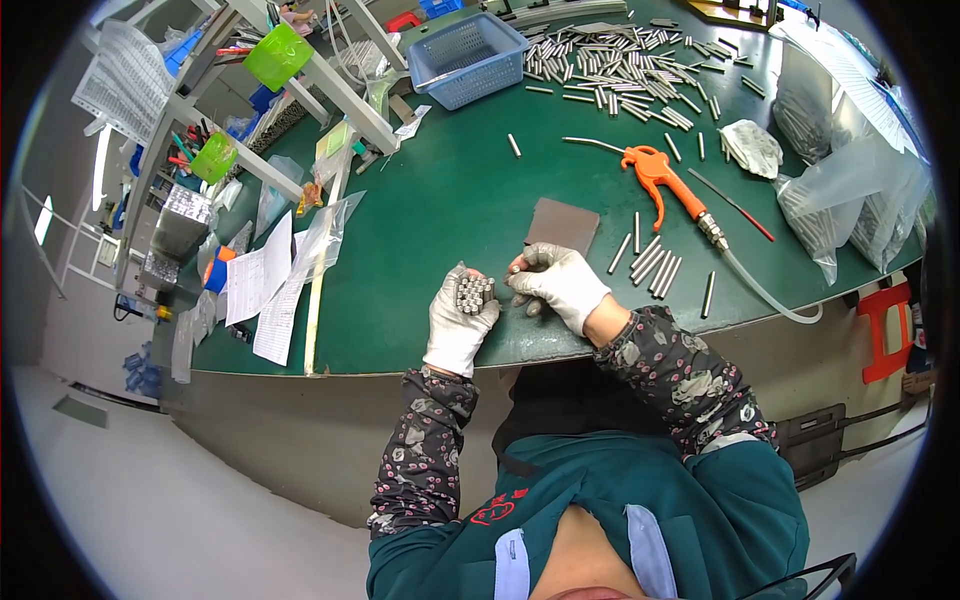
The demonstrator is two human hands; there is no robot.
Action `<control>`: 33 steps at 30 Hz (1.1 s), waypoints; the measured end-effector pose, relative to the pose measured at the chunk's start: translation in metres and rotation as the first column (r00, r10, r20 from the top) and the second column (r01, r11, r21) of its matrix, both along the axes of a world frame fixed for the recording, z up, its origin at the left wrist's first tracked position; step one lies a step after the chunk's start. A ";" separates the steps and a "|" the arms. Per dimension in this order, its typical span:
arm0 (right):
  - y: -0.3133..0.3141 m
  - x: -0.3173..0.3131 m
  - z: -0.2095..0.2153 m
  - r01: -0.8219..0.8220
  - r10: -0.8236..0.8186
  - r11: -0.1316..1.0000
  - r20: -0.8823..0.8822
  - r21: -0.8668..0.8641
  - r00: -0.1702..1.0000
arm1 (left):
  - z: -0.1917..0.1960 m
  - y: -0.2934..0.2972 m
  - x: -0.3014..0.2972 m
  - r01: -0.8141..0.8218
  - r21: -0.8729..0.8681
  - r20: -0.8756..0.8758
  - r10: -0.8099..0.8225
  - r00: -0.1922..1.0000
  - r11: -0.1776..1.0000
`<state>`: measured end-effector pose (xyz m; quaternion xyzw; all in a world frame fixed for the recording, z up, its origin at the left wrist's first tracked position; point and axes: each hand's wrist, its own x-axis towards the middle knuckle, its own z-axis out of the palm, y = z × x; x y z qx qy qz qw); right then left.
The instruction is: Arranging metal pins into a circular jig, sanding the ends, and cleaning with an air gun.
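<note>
On the near edge of a green-topped workbench [440, 200], the left hand [460, 320], in a white glove, was closed around a bundle of short metal rods [473, 292], their ends facing up. Just beside it the gloved right hand [560, 282] rested on the bench with its fingers curled; whether it pinched anything could not be told. A brown abrasive pad [563, 225] lay just beyond the right hand. To the right a small row of rods [655, 265] lay near an orange air blow gun [665, 183] with its clear hose. Farther back sat a big scatter of loose rods [620, 65] and a blue plastic basket [466, 58]. Papers [262, 280] and clear bags [850, 190] lined the bench's sides, a white frame rack [330, 80] carried green cups at the left, and the pale floor [150, 480] spread below.
</note>
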<state>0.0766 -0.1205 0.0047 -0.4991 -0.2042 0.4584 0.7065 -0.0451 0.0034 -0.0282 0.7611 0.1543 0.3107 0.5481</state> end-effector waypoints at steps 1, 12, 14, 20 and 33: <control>0.000 0.000 0.000 0.001 -0.001 1.000 -0.001 0.000 1.000 | 0.000 0.001 -0.001 0.000 0.012 -0.016 0.000 1.000 1.000; -0.002 -0.002 0.005 -0.030 0.030 0.998 -0.012 -0.047 0.999 | 0.002 -0.002 0.000 0.001 0.005 0.025 -0.001 1.000 1.000; -0.002 -0.002 0.005 -0.032 0.032 0.998 -0.011 -0.045 0.999 | 0.003 -0.003 0.000 -0.009 -0.013 0.015 0.009 1.000 1.000; -0.001 -0.002 0.002 -0.024 0.027 0.998 0.047 -0.055 0.999 | 0.002 -0.001 0.001 0.006 0.021 0.005 -0.006 1.000 1.000; 0.021 -0.014 -0.006 -0.042 0.045 0.998 0.079 -0.044 0.996 | 0.003 -0.001 0.000 0.094 -0.199 0.125 -0.070 0.990 0.975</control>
